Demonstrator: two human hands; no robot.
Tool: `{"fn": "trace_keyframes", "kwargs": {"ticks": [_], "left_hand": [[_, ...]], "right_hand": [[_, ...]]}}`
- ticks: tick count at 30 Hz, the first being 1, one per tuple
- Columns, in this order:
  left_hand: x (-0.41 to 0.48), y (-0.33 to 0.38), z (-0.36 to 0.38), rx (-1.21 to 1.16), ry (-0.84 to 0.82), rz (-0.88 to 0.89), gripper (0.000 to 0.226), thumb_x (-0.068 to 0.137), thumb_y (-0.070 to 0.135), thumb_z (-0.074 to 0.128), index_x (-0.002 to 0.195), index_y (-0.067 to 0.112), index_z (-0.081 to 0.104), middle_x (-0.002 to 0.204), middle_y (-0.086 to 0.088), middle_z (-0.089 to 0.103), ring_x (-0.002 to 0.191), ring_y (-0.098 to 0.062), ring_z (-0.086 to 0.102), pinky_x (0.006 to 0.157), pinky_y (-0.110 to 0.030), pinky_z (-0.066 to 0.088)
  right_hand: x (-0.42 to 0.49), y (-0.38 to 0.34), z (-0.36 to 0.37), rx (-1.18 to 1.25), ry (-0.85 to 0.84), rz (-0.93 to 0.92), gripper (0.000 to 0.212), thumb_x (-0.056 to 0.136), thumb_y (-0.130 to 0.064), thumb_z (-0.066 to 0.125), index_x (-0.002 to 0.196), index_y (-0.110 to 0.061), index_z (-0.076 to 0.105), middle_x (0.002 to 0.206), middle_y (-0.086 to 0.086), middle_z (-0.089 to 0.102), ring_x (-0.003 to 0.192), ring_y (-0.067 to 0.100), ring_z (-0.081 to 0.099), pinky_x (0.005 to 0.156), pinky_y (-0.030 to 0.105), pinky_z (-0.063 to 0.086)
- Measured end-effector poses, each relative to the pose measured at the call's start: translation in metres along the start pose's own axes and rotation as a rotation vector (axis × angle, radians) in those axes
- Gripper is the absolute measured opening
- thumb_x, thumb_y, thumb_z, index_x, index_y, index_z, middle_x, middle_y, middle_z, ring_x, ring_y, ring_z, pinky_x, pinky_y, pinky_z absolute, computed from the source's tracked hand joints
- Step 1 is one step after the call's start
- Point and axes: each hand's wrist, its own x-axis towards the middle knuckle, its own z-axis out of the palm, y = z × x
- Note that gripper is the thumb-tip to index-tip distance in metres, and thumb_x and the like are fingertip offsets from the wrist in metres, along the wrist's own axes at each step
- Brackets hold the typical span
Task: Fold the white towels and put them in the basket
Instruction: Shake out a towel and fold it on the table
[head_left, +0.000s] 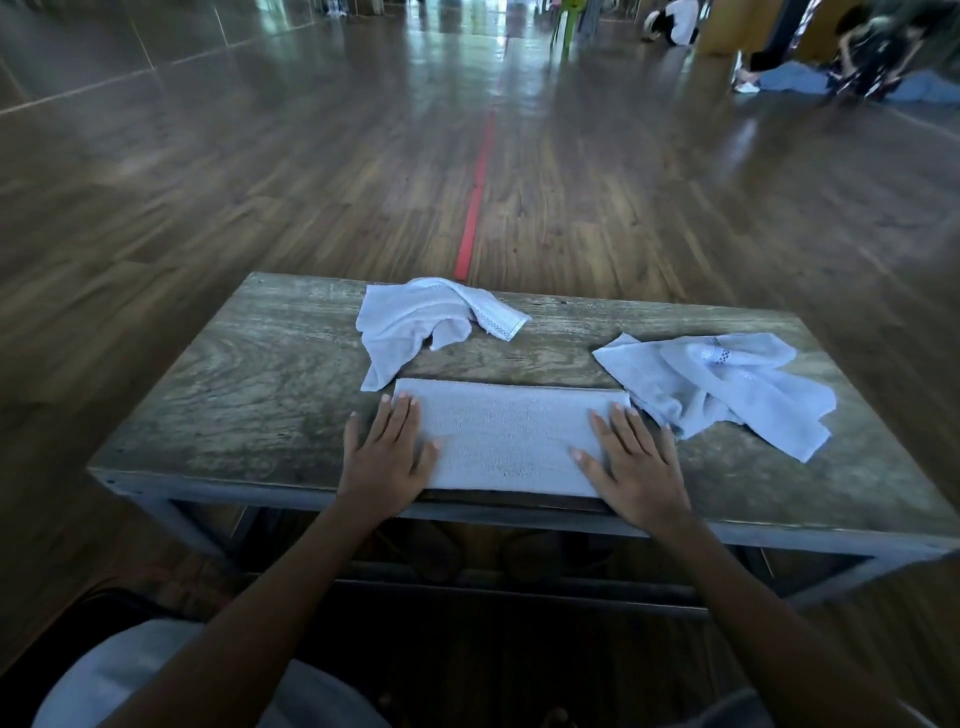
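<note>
A white towel (506, 434) lies folded into a long flat strip at the near edge of the wooden table (249, 374). My left hand (387, 454) rests flat on its left end, fingers spread. My right hand (634, 462) lies flat on its right end, fingers apart. A crumpled white towel (421, 322) sits at the far middle of the table. Another crumpled white towel (727, 384) lies at the right, touching the strip's right end. No basket is in view.
The table stands on a wooden floor with a red line (475, 208) running away from it. People (862, 62) sit on the floor far back at the right. My knees (156, 670) are below the near table edge.
</note>
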Motion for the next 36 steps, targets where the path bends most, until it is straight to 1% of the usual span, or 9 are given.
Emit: {"fn": "trace_keyframes", "kwargs": {"ticks": [5,8,12,15,18,22,29,33,36], "left_hand": [[-0.018,-0.009,-0.004,-0.011,-0.015,-0.088,0.087,0.082,0.06,-0.003,0.15,0.013,0.022,0.158,0.0,0.017,0.147,-0.013,0.005,0.112,-0.056,-0.003],[-0.024,-0.018,-0.004,-0.029,0.043,-0.097,0.083,0.085,0.057,0.002,0.147,0.007,0.028,0.157,-0.006,0.021,0.146,-0.013,0.0,0.111,-0.057,-0.004],[-0.023,0.016,-0.009,-0.064,0.218,0.147,0.054,0.093,0.04,0.03,0.131,0.009,0.054,0.143,-0.008,0.047,0.141,-0.021,0.03,0.109,-0.054,0.015],[-0.012,0.073,-0.015,-0.136,0.242,0.315,0.039,0.09,0.034,0.039,0.11,0.017,0.068,0.122,-0.003,0.064,0.122,-0.02,0.054,0.1,-0.041,0.02],[0.0,0.125,-0.015,-0.213,0.164,0.414,0.03,0.085,0.032,0.045,0.096,0.019,0.07,0.107,0.001,0.066,0.105,-0.018,0.061,0.09,-0.035,0.02],[0.006,0.173,0.004,-0.247,0.011,0.375,0.042,0.085,0.041,0.054,0.117,0.017,0.064,0.125,0.0,0.058,0.119,-0.018,0.048,0.098,-0.042,0.019],[0.003,0.206,0.022,-0.165,0.052,0.348,0.048,0.067,0.066,0.053,0.094,0.031,0.071,0.095,0.006,0.06,0.094,-0.017,0.057,0.087,-0.039,0.022],[0.002,0.213,0.025,-0.08,0.171,0.454,0.018,0.069,0.049,0.07,0.076,0.032,0.072,0.078,0.009,0.062,0.077,-0.015,0.059,0.086,-0.037,0.027],[0.0,0.211,0.029,-0.099,0.301,0.58,0.013,0.083,0.032,0.059,0.077,0.026,0.069,0.073,0.006,0.061,0.073,-0.018,0.057,0.085,-0.038,0.032]], "right_hand": [[-0.023,0.014,0.008,-0.044,0.128,-0.048,0.08,0.091,-0.068,0.002,0.142,-0.02,0.041,0.15,0.007,0.037,0.14,0.023,0.032,0.115,0.055,0.016],[-0.026,0.03,0.01,-0.116,0.245,-0.092,0.068,0.098,-0.054,0.013,0.132,-0.013,0.055,0.137,0.012,0.054,0.134,0.027,0.041,0.11,0.057,0.014],[-0.007,0.043,-0.009,-0.186,0.376,-0.094,0.049,0.092,-0.034,0.028,0.107,-0.012,0.068,0.112,0.005,0.064,0.121,0.027,0.048,0.108,0.057,0.011],[0.022,0.04,-0.032,-0.262,0.242,-0.095,0.042,0.091,-0.03,0.033,0.115,-0.017,0.065,0.117,0.002,0.064,0.124,0.027,0.048,0.106,0.06,0.015],[0.05,0.036,-0.045,-0.265,-0.016,-0.117,0.041,0.097,-0.026,0.035,0.137,-0.026,0.044,0.143,-0.006,0.043,0.141,0.02,0.021,0.109,0.054,0.001],[0.071,0.035,-0.048,-0.178,-0.165,-0.15,0.048,0.095,-0.018,0.041,0.142,-0.027,0.036,0.147,-0.006,0.04,0.139,0.019,0.022,0.112,0.054,0.003],[0.086,0.031,-0.052,-0.139,-0.193,-0.138,0.037,0.082,-0.022,0.058,0.119,-0.017,0.056,0.112,0.005,0.057,0.116,0.024,0.035,0.106,0.05,0.021],[0.09,0.038,-0.057,0.067,-0.288,0.024,0.017,0.071,-0.042,0.055,0.086,-0.033,0.058,0.092,0.001,0.055,0.108,0.024,0.039,0.101,0.045,0.023],[0.085,0.037,-0.075,0.213,-0.351,0.045,0.016,0.08,-0.039,0.047,0.091,-0.031,0.056,0.069,0.0,0.05,0.082,0.021,0.054,0.089,0.038,0.036]]}}
